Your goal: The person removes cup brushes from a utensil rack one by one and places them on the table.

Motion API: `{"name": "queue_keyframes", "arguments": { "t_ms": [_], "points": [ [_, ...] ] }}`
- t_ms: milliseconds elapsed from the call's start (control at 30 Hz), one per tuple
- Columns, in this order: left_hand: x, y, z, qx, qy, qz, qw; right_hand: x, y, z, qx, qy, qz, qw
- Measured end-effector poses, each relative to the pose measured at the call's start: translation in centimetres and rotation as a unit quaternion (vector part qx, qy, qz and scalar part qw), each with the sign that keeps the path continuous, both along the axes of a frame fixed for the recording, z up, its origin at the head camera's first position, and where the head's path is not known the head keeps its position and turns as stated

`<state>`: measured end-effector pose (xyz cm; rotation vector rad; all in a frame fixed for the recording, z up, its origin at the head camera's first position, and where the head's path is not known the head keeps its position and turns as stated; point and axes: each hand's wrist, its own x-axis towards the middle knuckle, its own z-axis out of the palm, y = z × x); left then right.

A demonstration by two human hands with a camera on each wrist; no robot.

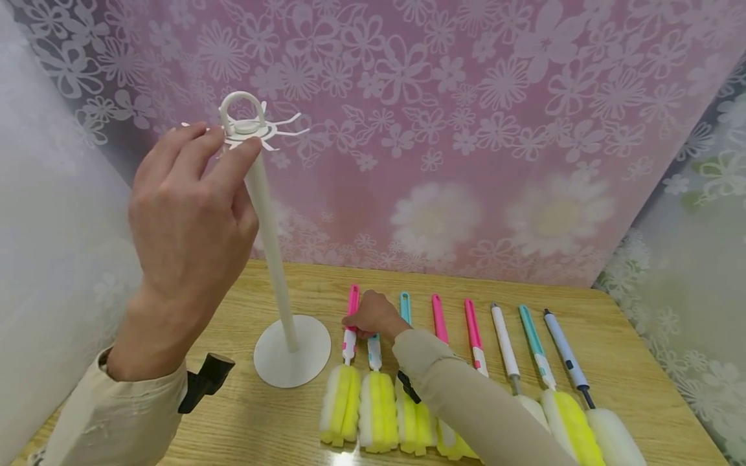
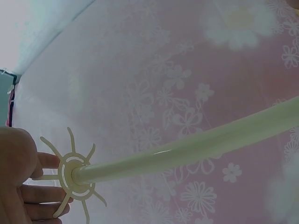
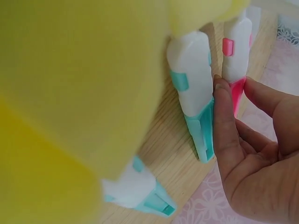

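A white hanging stand (image 1: 270, 233) rises from a round base (image 1: 293, 369) on the table, with a ring of hooks (image 2: 80, 191) and a loop at its top. My left hand (image 1: 192, 200) grips that hook ring at its near left edge, fingers among the hooks. Lower down, my right hand (image 1: 377, 314) pinches the pink handle of the leftmost bottle brush (image 1: 340, 404) between thumb and fingers. This brush has a yellow and white sponge head, pointing toward me. Beside it lies a teal-handled sponge brush (image 3: 194, 79), right against my right index finger.
Several more sponge brushes lie in a row to the right, among them a white-handled one (image 1: 504, 340), a teal one (image 1: 536, 346) and a blue-grey one (image 1: 568, 356). A pink flowered curtain (image 1: 437, 162) hangs behind the wooden table (image 1: 612, 336).
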<state>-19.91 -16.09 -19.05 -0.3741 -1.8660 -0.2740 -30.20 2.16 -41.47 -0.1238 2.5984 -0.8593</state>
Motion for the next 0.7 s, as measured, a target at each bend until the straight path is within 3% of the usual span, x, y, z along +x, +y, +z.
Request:
{"name": "queue_keyframes", "arguments": {
  "t_ms": [233,367,567,700],
  "points": [
    [-0.3,-0.2,-0.2,0.003,-0.01,-0.009,0.9999,-0.4,0.3,-0.2,-0.005,-0.01,-0.01,0.9999],
    [-0.7,-0.5,-0.6,0.006,-0.01,-0.019,0.9997,-0.3,0.7,0.2,-0.016,-0.006,0.02,0.9997],
    [-1.3,-0.9,-1.4,0.005,0.01,-0.045,0.9989,0.2,2.7,2.2,-0.081,0.021,0.08,0.9933],
    [-1.6,-0.7,-2.1,0.039,0.057,-0.072,0.995,0.2,5.1,4.4,-0.087,0.078,0.098,0.9883]
  ]
}}
